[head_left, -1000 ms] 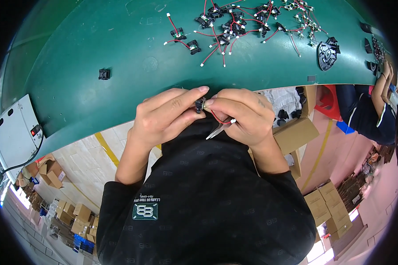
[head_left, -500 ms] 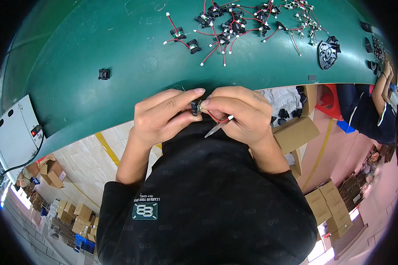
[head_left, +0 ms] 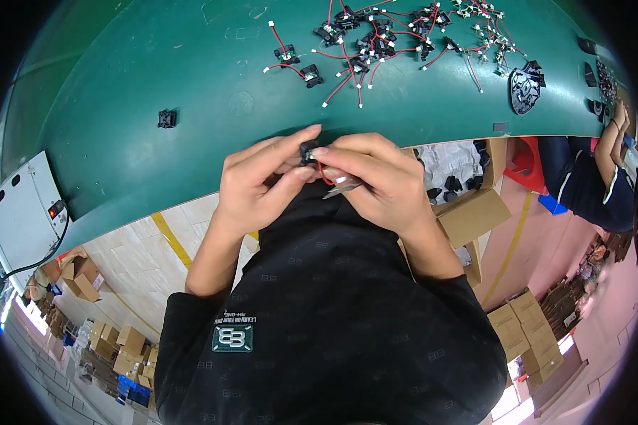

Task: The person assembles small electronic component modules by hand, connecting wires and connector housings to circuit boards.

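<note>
Close to the table's near edge, my left hand (head_left: 261,178) pinches a small black plastic housing (head_left: 307,151) between thumb and fingers. My right hand (head_left: 384,180) closes in from the other side, its thumb and forefinger pressed on a small circuit board at the housing. A red wire (head_left: 324,174) runs from there down to a white plug by my right fingers. Out of the same hand sticks a pointed metal tool, apparently tweezers (head_left: 345,188). My fingers cover most of the board, so how it sits in the housing cannot be made out.
On the green table (head_left: 191,156) lie one loose black housing (head_left: 166,119), several wired housings (head_left: 372,46), bare boards (head_left: 493,32) and a shiny black shell (head_left: 526,88). A white box (head_left: 28,205) stands left; an open carton (head_left: 475,212) stands right. Another person's arm (head_left: 609,152) is far right.
Both hands have moved slightly up and left with the housing. The tweezers have swung flatter, and the white plug has dropped nearer my right fingers.
</note>
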A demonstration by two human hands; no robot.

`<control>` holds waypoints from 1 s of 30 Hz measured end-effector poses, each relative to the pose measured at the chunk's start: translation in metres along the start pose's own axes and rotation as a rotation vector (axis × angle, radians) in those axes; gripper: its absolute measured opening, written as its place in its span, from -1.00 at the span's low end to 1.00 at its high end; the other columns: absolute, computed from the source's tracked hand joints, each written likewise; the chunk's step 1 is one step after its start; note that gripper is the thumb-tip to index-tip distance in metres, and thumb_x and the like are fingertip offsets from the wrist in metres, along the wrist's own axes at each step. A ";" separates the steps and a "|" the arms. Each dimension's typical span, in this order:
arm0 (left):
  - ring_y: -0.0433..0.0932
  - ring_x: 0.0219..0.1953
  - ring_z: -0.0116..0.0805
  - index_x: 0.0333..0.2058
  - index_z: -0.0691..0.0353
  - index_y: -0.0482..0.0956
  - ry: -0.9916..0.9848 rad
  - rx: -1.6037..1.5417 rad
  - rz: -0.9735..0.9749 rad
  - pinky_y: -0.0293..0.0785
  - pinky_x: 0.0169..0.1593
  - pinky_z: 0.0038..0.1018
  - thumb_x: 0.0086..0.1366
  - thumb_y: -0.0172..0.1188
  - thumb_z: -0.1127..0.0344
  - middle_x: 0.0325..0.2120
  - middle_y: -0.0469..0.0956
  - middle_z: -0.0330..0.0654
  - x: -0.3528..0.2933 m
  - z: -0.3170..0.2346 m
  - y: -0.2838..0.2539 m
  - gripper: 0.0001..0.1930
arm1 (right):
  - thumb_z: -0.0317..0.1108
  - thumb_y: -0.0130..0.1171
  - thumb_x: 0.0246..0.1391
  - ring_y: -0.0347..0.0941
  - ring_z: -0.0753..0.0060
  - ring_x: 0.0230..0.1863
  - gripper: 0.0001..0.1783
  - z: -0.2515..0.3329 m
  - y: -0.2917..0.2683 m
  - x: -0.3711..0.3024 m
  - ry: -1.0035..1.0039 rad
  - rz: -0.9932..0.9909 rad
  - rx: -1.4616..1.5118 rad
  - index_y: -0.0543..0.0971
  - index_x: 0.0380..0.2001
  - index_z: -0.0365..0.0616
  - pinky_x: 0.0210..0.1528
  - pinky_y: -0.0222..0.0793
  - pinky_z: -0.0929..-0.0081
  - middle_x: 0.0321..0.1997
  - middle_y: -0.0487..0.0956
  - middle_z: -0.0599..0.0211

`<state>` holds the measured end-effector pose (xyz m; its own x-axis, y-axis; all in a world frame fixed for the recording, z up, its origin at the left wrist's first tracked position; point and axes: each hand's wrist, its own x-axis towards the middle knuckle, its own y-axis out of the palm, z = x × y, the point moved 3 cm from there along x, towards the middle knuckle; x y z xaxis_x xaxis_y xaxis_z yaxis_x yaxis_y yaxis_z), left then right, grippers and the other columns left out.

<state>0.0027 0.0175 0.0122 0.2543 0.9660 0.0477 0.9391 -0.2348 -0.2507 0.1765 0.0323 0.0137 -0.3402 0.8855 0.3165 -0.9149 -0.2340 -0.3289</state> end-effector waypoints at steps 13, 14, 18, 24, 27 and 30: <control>0.64 -0.26 -0.38 -0.06 0.44 0.46 -0.195 -0.557 -0.164 0.62 -0.18 -0.51 0.26 0.03 0.66 -0.27 0.63 -0.03 -0.009 0.007 0.017 -0.74 | -0.54 0.35 -0.17 0.56 0.51 -0.41 -0.72 0.003 -0.007 0.005 0.215 -0.022 0.107 0.63 -0.27 -0.21 -0.46 0.45 0.64 -0.29 0.60 0.24; 0.64 -0.26 -0.38 -0.06 0.44 0.46 -0.140 -0.504 -0.131 0.62 -0.17 -0.50 0.27 0.03 0.65 -0.26 0.63 -0.02 -0.009 0.006 0.016 -0.74 | -0.54 0.35 -0.17 0.56 0.51 -0.42 -0.74 0.002 -0.007 0.005 0.225 -0.005 0.094 0.63 -0.29 -0.22 -0.48 0.44 0.65 -0.32 0.60 0.24; 0.65 -0.30 -0.42 -0.07 0.44 0.51 -0.138 -0.381 -0.096 0.60 -0.20 -0.54 0.23 0.08 0.64 -0.30 0.65 -0.04 -0.008 0.003 0.015 -0.73 | -0.54 0.34 -0.17 0.55 0.52 -0.47 -0.78 -0.003 -0.008 0.005 0.224 0.049 0.075 0.63 -0.35 -0.25 -0.54 0.38 0.64 -0.38 0.62 0.25; 0.65 -0.43 -0.44 -0.19 0.33 0.64 0.053 0.073 -0.143 0.51 -0.36 -0.59 0.08 0.22 0.60 -0.43 0.66 -0.11 0.001 -0.002 0.004 -0.73 | -0.57 0.32 -0.19 0.29 0.81 -0.62 -0.80 -0.006 -0.012 0.006 0.293 0.070 0.080 0.63 -0.38 -0.26 -0.63 0.11 0.77 -0.40 0.62 0.38; 0.64 -0.45 -0.42 -0.23 0.30 0.66 -0.090 0.008 -0.124 0.51 -0.37 -0.59 0.07 0.24 0.59 -0.44 0.65 -0.11 0.000 -0.003 0.004 -0.76 | -0.57 0.33 -0.19 0.29 0.79 -0.63 -0.80 -0.005 -0.012 0.006 0.297 0.076 0.035 0.63 -0.38 -0.26 -0.63 0.12 0.77 -0.40 0.62 0.38; 0.64 -0.45 -0.43 -0.23 0.30 0.65 -0.043 0.089 -0.149 0.51 -0.37 -0.59 0.06 0.25 0.58 -0.46 0.65 -0.12 -0.001 -0.003 0.006 -0.76 | -0.56 0.33 -0.20 0.31 0.78 -0.62 -0.79 -0.003 -0.010 0.006 0.272 0.061 -0.015 0.63 -0.37 -0.26 -0.61 0.15 0.76 -0.41 0.62 0.37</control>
<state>0.0088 0.0148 0.0133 0.1020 0.9936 0.0494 0.9411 -0.0803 -0.3284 0.1844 0.0409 0.0166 -0.3217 0.9457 0.0455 -0.8906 -0.2860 -0.3535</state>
